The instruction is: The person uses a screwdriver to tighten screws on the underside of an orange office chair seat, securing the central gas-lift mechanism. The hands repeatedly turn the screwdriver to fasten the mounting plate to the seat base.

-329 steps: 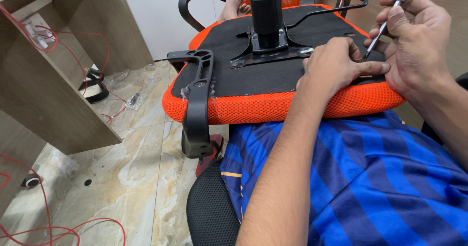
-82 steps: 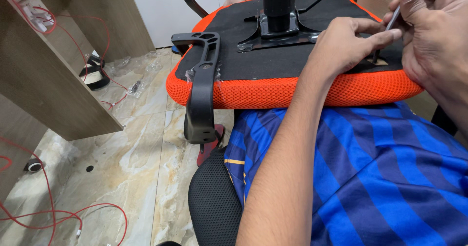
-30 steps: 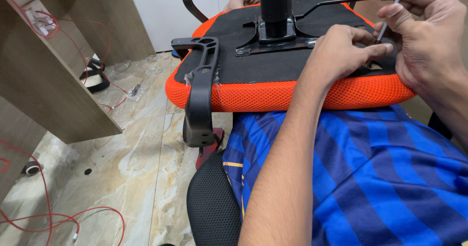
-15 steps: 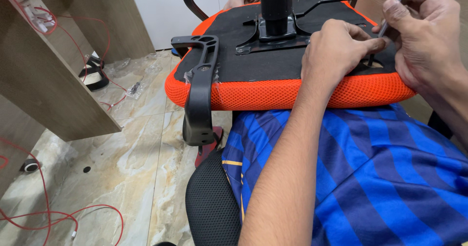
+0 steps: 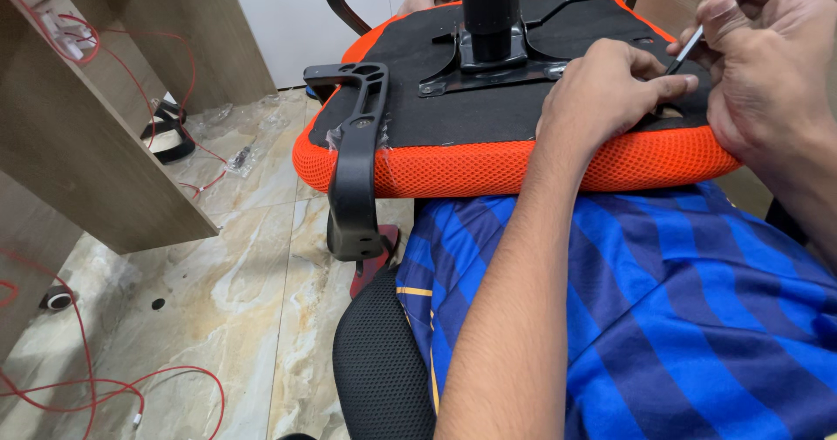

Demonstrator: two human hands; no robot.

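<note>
Shifted slightly since half a second ago: right hand [image 5: 767, 74] lowered a touch, screwdriver [image 5: 708, 23] tip now closer to the left fingertips; seat almost unmoved.

Upturned orange mesh chair seat [image 5: 514, 165] resting across the lap, black underside facing up, near edge against the blue striped shirt [image 5: 663, 318]. Black armrest bracket [image 5: 356, 156] hanging off the left edge, over the marble floor [image 5: 227, 274]. Black gas-lift column [image 5: 490, 8] standing on its metal plate at the far middle.

Risks, as judged from this pose:
- Slender screwdriver shaft angled steeply toward a slot just beside the left fingertips; with a slip out of the screw head, likely jab into a finger or tear in the black fabric.
- Seat balanced on the lap only, no firm surface beneath; under hard downward push, possible tilt to the left, where the bracket's weight hangs.
- Any small screw hidden under the fingers, cannot tell; if loose, easy roll off onto the floor among the red wires [image 5: 105, 388].

Left hand [image 5: 610, 87]: forearm reaching far from the near edge, palm down on the underside, fingers curled narrow, pinching at the slot on the right. Right hand: entering from the right, fingers closed around the screwdriver, wrist bent, tip pointing down and left.
</note>
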